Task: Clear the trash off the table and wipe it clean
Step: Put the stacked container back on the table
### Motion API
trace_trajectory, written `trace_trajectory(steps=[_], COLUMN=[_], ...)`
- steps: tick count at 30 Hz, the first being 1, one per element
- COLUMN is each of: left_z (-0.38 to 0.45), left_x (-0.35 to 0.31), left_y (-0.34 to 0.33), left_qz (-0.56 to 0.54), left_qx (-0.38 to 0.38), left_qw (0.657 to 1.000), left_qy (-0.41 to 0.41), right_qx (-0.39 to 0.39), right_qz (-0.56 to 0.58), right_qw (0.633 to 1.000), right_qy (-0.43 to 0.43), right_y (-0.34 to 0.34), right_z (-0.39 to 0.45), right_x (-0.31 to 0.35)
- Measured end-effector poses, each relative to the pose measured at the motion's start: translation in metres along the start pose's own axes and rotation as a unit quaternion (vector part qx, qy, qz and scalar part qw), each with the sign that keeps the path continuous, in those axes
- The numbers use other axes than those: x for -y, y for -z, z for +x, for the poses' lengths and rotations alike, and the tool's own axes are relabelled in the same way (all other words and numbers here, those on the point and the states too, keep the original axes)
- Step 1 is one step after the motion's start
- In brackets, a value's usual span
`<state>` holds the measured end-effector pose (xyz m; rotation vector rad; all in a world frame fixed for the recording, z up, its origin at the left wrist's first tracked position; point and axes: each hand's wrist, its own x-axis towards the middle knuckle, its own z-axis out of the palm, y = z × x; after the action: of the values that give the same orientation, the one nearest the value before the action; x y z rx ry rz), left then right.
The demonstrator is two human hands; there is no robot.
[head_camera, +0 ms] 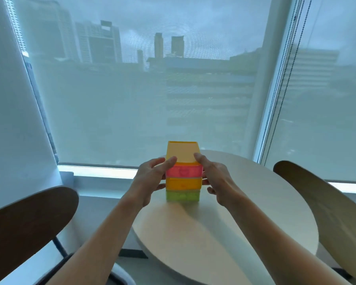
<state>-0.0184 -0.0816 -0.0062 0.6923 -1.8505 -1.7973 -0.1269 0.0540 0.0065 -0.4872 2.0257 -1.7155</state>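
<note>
While both my arms reach forward over the round table (245, 233), my hands close on a stack of coloured boxes (182, 173) from either side. My left hand (150, 182) grips the stack's left flank, thumb lying across the near face at the seam between the top yellow box (182, 152) and the pink box (183, 171) beneath it, the other fingers curled round the far left side. My right hand (214, 177) holds the right flank, its thumb pressed to the near right corner of the yellow box, fingers wrapped behind and below. Under the pink box sit an orange box (182, 183) and a green box (182, 196); the green one stands on the far part of the tabletop, so the stack lies directly between my two palms. A dark wooden chair back (29, 223) stands near left and another chair back (321, 212) on the right. Beyond the table hangs a sheer window blind (132, 99).
</note>
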Motion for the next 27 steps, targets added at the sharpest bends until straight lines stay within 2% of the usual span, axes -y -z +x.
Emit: trace_trajectory(steps=[5, 8, 11, 16, 19, 23, 27], left_z=[0.030, 0.034, 0.035, 0.039, 0.042, 0.050, 0.061], left_x=[-0.001, 0.000, 0.007, 0.012, 0.017, 0.029, 0.028], left_y=[-0.012, -0.010, -0.004, -0.005, -0.001, 0.005, -0.002], left_qz=[0.009, 0.052, 0.092, 0.096, 0.127, 0.206, 0.260], left_qx=[-0.001, -0.008, -0.023, -0.042, -0.036, -0.008, -0.011], left_qw=[1.000, 0.998, 0.993, 0.988, 0.985, 0.974, 0.959], left_qy=[-0.001, -0.025, -0.076, -0.113, -0.113, -0.096, -0.109], right_qx=[0.005, 0.017, 0.029, -0.013, -0.025, -0.004, -0.011], right_qz=[-0.018, -0.039, -0.074, -0.106, -0.128, -0.210, -0.231], right_qw=[1.000, 0.999, 0.995, 0.982, 0.980, 0.971, 0.967], right_qy=[-0.008, 0.002, 0.067, 0.158, 0.153, 0.113, 0.108], right_y=[0.012, 0.019, 0.023, 0.015, 0.017, 0.024, 0.022], right_z=[0.030, 0.036, 0.038, 0.042, 0.044, 0.042, 0.055], right_x=[0.002, -0.002, -0.015, -0.023, -0.028, -0.041, -0.046])
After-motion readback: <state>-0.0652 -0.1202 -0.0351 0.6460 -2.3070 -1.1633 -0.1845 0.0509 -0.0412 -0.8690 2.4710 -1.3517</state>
